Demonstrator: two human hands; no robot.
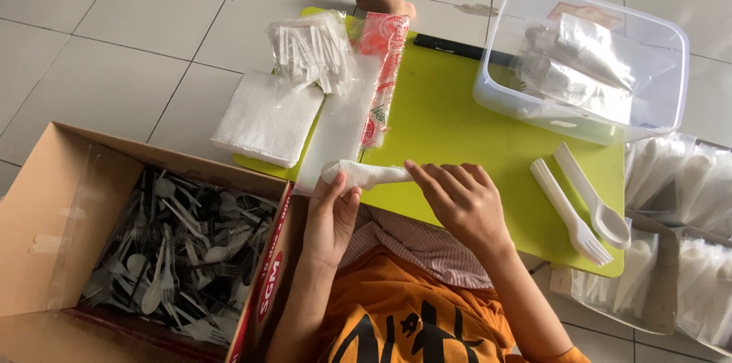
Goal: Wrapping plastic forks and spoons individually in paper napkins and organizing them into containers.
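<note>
Evidently both hands share one rolled white napkin: the left hand pinches its near end between thumb and fingers, while the right hand presses flat, fingers extended, on its other end to keep the roll tight against the green worktop. Just beyond lies a napkin stack; right of the right hand, a white fork and spoon wait within reach.

I see a cardboard box of plastic cutlery, a clear lidded tub, a napkin stack, a white fork and spoon.
</note>
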